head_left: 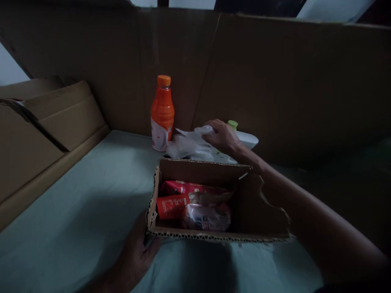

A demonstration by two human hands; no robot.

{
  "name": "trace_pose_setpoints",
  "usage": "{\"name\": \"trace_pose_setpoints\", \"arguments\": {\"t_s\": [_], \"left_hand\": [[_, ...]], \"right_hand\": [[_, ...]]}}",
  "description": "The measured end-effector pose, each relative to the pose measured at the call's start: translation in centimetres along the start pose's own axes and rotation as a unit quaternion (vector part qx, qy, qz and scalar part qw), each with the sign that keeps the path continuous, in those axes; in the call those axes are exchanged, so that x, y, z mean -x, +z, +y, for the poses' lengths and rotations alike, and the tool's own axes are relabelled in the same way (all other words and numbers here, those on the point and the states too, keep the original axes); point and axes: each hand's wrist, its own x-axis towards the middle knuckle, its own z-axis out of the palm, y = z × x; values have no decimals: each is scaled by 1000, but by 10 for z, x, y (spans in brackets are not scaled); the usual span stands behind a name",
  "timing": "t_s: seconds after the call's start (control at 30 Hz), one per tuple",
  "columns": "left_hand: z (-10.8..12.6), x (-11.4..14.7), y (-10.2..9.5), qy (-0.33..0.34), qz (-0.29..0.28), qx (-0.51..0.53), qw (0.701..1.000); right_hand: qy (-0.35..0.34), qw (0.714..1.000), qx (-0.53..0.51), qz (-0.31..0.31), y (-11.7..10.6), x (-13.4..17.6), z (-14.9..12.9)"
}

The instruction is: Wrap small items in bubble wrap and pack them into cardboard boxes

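Observation:
An open cardboard box (207, 170) with ragged cut edges stands in front of me. My left hand (136, 252) grips its near left corner, thumb on the front side and the other fingers partly hidden behind the wall. Inside lie a dark red packet (198, 188), an orange-red packet (172, 206) and a clear-wrapped packet (207, 217). Beyond the box's far wall, my right hand (221, 135) is closed on a crumpled clear plastic bag (191, 144), slightly blurred. What the bag holds, if anything, I cannot make out.
An orange bottle (162, 110) stands upright left of the bag. Behind my right hand is a white bottle (248, 139) with a green cap (232, 124). A tall cardboard panel (275, 81) closes off the back, and folded cardboard (70, 118) borders the pale green surface (76, 195) at left.

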Motion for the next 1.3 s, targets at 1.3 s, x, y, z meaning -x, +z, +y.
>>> {"name": "trace_pose_setpoints", "arguments": {"t_s": [1.3], "left_hand": [[10,-4,-13,-5,-15,-16,1000]], "right_hand": [[192,956,-200,-93,-31,273,-63]]}}
